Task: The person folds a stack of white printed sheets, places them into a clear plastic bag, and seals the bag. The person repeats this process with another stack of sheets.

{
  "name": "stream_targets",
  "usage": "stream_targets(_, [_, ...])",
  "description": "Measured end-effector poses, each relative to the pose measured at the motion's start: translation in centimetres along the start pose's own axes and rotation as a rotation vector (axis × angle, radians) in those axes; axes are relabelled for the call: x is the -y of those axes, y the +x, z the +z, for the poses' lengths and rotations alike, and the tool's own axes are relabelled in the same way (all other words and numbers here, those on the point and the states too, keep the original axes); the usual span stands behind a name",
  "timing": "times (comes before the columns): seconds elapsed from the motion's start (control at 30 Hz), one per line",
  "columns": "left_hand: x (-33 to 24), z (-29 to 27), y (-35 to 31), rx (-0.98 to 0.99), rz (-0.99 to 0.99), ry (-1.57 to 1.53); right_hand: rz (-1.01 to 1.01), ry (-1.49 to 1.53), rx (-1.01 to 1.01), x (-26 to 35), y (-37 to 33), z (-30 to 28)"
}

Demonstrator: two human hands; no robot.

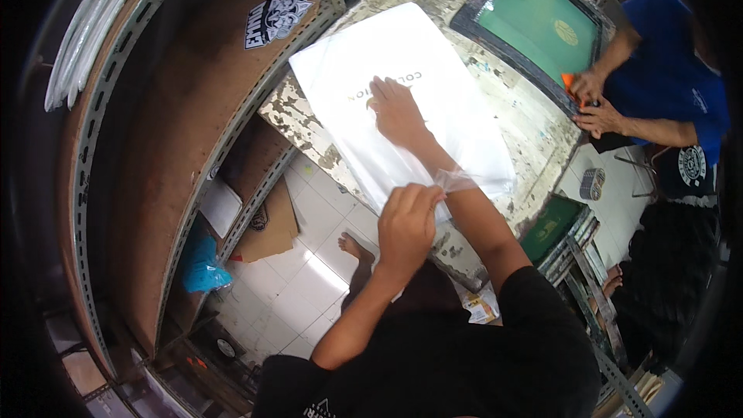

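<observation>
You stand at a large, paint-flecked off-white bench, with the broad, flat white piece spread along its left edge. Toward the bench's far right corner lies a rectangular, dark-framed screen with green mesh. Your bare right hand rests over the piece's middle, fingers outstretched and slightly parted, probably to keep it flat. Your bare left hand, by the bench's near edge, pinches a loose flap of clear plastic film between thumb and fingertips, seemingly to keep it taut; the film crosses your right forearm. The piece looks bright and smooth toward its far end, rumpled toward you, with small dark lettering partly hidden by your right hand.
</observation>
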State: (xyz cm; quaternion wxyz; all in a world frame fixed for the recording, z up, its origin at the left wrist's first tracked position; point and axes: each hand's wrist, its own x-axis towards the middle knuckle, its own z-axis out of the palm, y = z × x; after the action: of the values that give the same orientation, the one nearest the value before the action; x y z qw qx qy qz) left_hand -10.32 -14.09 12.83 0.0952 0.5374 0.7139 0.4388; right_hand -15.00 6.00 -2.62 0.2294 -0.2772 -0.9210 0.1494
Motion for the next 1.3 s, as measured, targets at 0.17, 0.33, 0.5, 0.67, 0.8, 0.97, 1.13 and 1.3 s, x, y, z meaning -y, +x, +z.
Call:
stream_targets(0.17, [-0.1, 0.2, -0.6, -0.033, 0.029, 0.01, -0.06, 0.127, -0.016, 2.0, 6.5, 1.1])
stream_targets(0.33, [0.0, -0.3, -1.0, -0.024, -0.001, -0.001, 0.293, 1.115, -0.246, 3.2, 7.2, 5.6])
stream_targets(0.5, [0.0, -0.7, -0.8, -0.036, 0.059, 0.034, 0.583, 1.654, -0.152, 5.7, 9.3, 6.5])
stream_targets(0.67, [0.4, -1.3, -0.8, 0.035, 0.102, 0.011, -0.255, 0.26, -0.164, 4.9, 10.4, 6.9])
stream_targets(0.8, [1.1, -1.8, -1.3, 0.021, 0.09, 0.004, -0.182, 0.213, 0.03, 4.0, 9.9, 4.6])
stream_targets(0.97, [1.0, -1.8, -1.8, 0.005, 0.073, -0.024, -0.14, 0.14, 0.004, 0.6, 10.7, 5.6])
stream_targets(1.13, [1.1, -2.3, -1.6, 0.02, 0.102, -0.041, -0.217, -0.037, 0.062, 3.4, 13.1, 6.8])
stream_targets(1.3, [1.3, -2.5, -1.4, -0.005, 0.088, -0.083, -0.248, -0.118, 0.144, 3.9, 13.7, 6.0])
